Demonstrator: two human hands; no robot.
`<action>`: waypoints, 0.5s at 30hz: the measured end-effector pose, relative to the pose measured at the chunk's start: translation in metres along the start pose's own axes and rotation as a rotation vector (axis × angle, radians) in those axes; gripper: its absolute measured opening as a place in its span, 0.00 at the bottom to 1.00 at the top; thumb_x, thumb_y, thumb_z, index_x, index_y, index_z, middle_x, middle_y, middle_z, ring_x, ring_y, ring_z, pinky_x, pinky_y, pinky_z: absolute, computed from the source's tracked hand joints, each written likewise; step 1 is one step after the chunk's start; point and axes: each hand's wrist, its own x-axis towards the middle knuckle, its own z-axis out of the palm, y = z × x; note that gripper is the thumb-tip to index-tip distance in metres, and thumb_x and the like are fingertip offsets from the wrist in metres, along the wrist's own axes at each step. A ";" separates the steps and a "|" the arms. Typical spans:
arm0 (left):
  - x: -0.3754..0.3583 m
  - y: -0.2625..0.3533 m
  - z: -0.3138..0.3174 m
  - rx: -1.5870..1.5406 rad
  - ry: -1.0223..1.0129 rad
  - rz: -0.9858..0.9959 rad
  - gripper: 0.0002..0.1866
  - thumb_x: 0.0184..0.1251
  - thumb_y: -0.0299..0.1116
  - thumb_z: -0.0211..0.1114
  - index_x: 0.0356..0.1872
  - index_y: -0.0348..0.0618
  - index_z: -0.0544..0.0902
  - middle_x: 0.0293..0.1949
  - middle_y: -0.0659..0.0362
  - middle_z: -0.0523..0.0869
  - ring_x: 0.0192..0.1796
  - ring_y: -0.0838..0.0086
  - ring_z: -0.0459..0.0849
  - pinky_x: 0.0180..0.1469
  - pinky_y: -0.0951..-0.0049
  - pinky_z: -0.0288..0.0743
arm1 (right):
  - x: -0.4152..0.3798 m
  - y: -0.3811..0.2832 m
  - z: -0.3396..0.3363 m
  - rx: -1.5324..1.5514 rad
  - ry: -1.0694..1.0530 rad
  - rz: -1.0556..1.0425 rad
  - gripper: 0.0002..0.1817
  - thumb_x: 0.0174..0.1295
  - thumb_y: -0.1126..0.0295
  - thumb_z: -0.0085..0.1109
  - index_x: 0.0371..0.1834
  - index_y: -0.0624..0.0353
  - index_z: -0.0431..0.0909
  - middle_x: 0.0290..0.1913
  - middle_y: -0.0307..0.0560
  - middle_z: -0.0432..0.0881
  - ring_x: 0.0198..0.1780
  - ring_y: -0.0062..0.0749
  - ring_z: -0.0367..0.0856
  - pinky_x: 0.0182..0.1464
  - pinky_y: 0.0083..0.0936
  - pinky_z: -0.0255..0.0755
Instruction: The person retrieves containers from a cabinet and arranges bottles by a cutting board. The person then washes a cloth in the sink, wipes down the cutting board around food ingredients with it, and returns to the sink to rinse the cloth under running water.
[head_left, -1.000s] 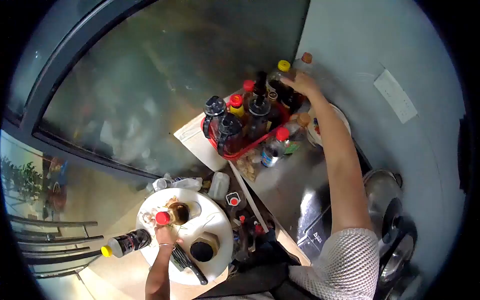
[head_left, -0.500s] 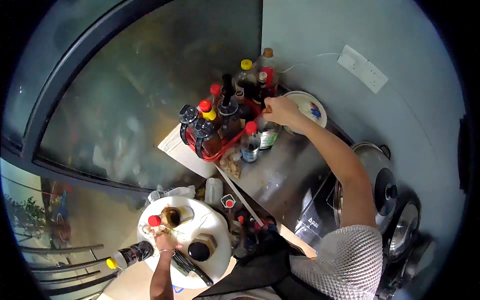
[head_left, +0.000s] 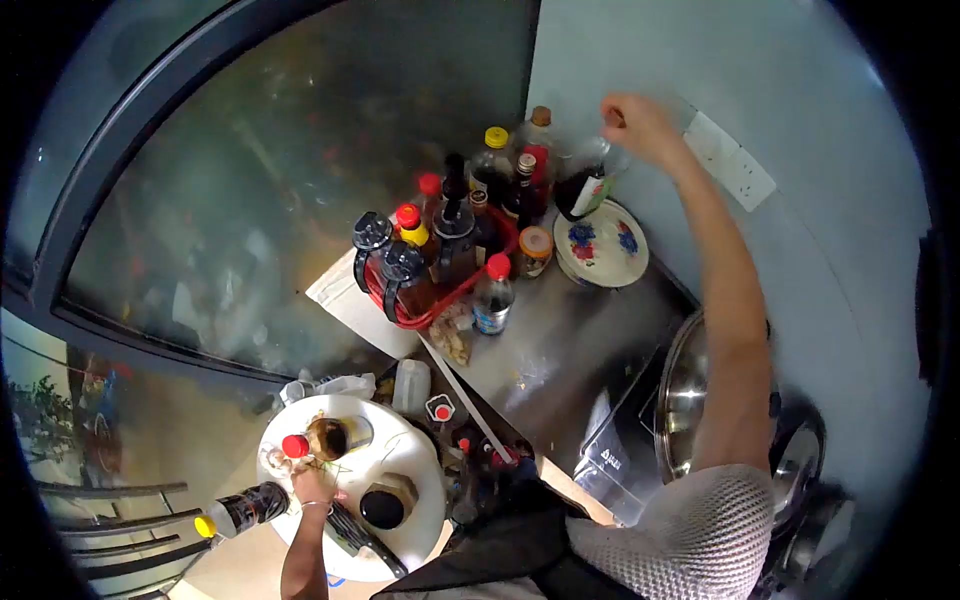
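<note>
My right hand [head_left: 640, 130] is raised near the wall, its fingers closed round the top of a glass bottle [head_left: 592, 192] with dark liquid and a green and white label. The bottle tilts beside and partly over the back edge of a flowered plate [head_left: 610, 262]. Low on the left, my left hand [head_left: 314, 487] rests over the round white top [head_left: 425, 455], just below a red cap [head_left: 295, 446] and a brown jar [head_left: 327, 438]. Its fingers are too small and partly hidden to read. A black-handled knife [head_left: 380, 550] lies to its right.
A red basket [head_left: 420, 320] holds several sauce bottles. An orange-lidded jar [head_left: 535, 242] and a red-capped bottle [head_left: 494, 295] stand on the metal counter [head_left: 545, 365]. A metal pot [head_left: 680, 420] is at the right. A yellow-capped bottle [head_left: 245, 510] is beside the round top.
My right hand has lifted the bottle from beside the basket and carried it up and right to the wall side. The orange-lidded jar and more of the plate now show.
</note>
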 end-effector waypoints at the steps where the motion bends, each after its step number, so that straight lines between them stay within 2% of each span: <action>1: 0.000 0.001 -0.001 -0.011 -0.014 -0.013 0.37 0.11 0.54 0.76 0.29 0.38 0.80 0.30 0.54 0.80 0.39 0.63 0.77 0.48 0.70 0.67 | 0.004 0.010 0.017 -0.050 0.018 0.045 0.09 0.43 0.72 0.59 0.27 0.62 0.71 0.25 0.52 0.75 0.30 0.45 0.75 0.33 0.35 0.68; 2: 0.000 0.002 -0.003 -0.021 -0.028 -0.027 0.38 0.10 0.54 0.76 0.30 0.38 0.80 0.29 0.54 0.80 0.39 0.64 0.77 0.48 0.70 0.67 | 0.006 0.019 0.033 -0.047 0.018 0.035 0.09 0.43 0.72 0.59 0.27 0.62 0.71 0.25 0.52 0.75 0.30 0.45 0.75 0.33 0.35 0.68; 4: -0.001 0.002 -0.002 -0.028 -0.001 -0.067 0.38 0.10 0.52 0.77 0.31 0.38 0.79 0.29 0.55 0.80 0.39 0.64 0.77 0.46 0.69 0.67 | 0.007 0.035 0.061 -0.121 0.212 0.028 0.08 0.44 0.74 0.58 0.28 0.62 0.71 0.32 0.55 0.74 0.36 0.50 0.73 0.37 0.37 0.68; 5: -0.003 0.002 0.000 -0.024 0.038 -0.095 0.38 0.10 0.51 0.77 0.32 0.39 0.78 0.29 0.54 0.80 0.38 0.64 0.77 0.46 0.69 0.67 | 0.009 0.038 0.069 -0.114 0.208 0.018 0.08 0.44 0.74 0.58 0.28 0.62 0.71 0.32 0.55 0.74 0.36 0.50 0.73 0.37 0.37 0.68; 7: -0.002 -0.002 0.000 -0.088 -0.017 -0.063 0.35 0.13 0.48 0.76 0.32 0.39 0.78 0.31 0.53 0.79 0.38 0.62 0.76 0.45 0.68 0.67 | 0.012 0.042 0.085 -0.084 0.193 0.161 0.09 0.44 0.76 0.57 0.30 0.61 0.71 0.36 0.55 0.72 0.40 0.51 0.72 0.39 0.38 0.68; 9: -0.003 -0.006 0.003 -0.152 -0.075 -0.029 0.33 0.16 0.45 0.75 0.32 0.39 0.78 0.33 0.52 0.79 0.39 0.61 0.76 0.44 0.66 0.67 | 0.015 0.051 0.103 -0.096 0.235 0.138 0.10 0.43 0.77 0.57 0.31 0.61 0.71 0.33 0.53 0.73 0.37 0.49 0.73 0.38 0.36 0.67; 10: -0.002 -0.007 0.007 -0.167 -0.040 -0.006 0.30 0.17 0.44 0.74 0.32 0.42 0.79 0.32 0.53 0.79 0.38 0.61 0.76 0.42 0.66 0.66 | 0.015 0.057 0.112 -0.114 0.289 0.123 0.10 0.43 0.78 0.58 0.31 0.62 0.70 0.30 0.52 0.73 0.34 0.47 0.73 0.36 0.34 0.67; 11: -0.001 -0.007 0.010 -0.182 -0.004 0.018 0.28 0.17 0.43 0.73 0.31 0.45 0.79 0.31 0.54 0.79 0.36 0.61 0.75 0.40 0.65 0.66 | 0.016 0.070 0.123 -0.111 0.282 0.118 0.10 0.43 0.78 0.58 0.31 0.62 0.70 0.30 0.52 0.73 0.34 0.47 0.73 0.36 0.34 0.67; 13: -0.002 -0.006 0.012 -0.216 0.050 -0.011 0.29 0.14 0.44 0.74 0.29 0.46 0.80 0.32 0.56 0.79 0.38 0.63 0.75 0.41 0.66 0.66 | 0.024 0.087 0.136 -0.132 0.150 0.163 0.10 0.45 0.77 0.56 0.33 0.61 0.70 0.37 0.55 0.71 0.42 0.51 0.72 0.41 0.37 0.68; 15: -0.004 -0.006 0.006 -0.232 0.042 0.007 0.32 0.09 0.47 0.75 0.28 0.44 0.80 0.31 0.54 0.80 0.39 0.64 0.76 0.42 0.66 0.66 | 0.036 0.093 0.141 -0.093 0.153 0.206 0.09 0.45 0.77 0.55 0.32 0.60 0.71 0.36 0.55 0.73 0.41 0.51 0.73 0.41 0.37 0.68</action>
